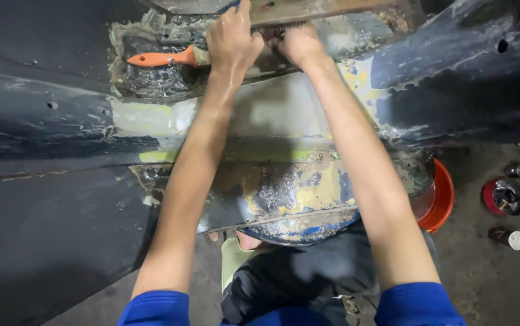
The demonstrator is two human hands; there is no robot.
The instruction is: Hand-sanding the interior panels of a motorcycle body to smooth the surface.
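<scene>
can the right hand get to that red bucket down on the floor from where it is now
Probably not directly. The right hand is pressed up against the stripped body panel, and the red bucket sits partly tucked under that panel's lower edge.

Orange brush handle (pixel 160 58); black panel (pixel 42 121), patchy yellow, perhaps blue; red bucket (pixel 443 196).

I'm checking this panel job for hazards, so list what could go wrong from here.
1. The left hand grips the orange-handled brush bare, over wet, glossy coating on the stripped patch; skin contact seems likely.
2. The right hand presses beside the panel's jagged, flaking edge; a slip could cut the forearm.
3. The orange bucket and small cans sit close by on the floor and could be knocked over.
</scene>
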